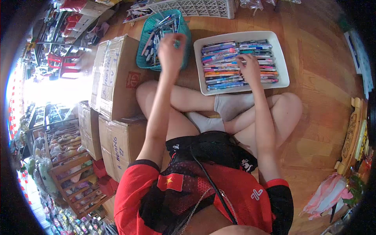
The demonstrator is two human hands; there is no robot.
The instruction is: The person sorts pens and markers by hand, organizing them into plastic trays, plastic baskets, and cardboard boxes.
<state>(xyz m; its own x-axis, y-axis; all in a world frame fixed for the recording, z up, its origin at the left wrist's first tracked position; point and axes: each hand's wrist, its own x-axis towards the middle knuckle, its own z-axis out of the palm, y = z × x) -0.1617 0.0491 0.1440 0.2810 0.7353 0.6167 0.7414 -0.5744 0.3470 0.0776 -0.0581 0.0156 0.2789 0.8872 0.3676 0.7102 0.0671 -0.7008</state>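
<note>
Over the right part of a teal basket (141, 51) full of loose pens (150, 47), my left hand (171, 51) is raised, blurred by motion; what its fingers hold, if anything, cannot be made out. A white tray (284, 66) stands to the right on the floor, with pens of many colours (221, 58) lying in two columns of rows. My right hand (249, 68) hovers above the middle of that tray, between the columns, its fingers bent downward and apart, with nothing visible in them.
Cardboard boxes (121, 82) are stacked at the left, close to my left arm. My crossed legs (188, 98) lie just below the basket and tray. A white plastic crate (199, 8) stands behind them. Carved wooden furniture (349, 137) is at the right.
</note>
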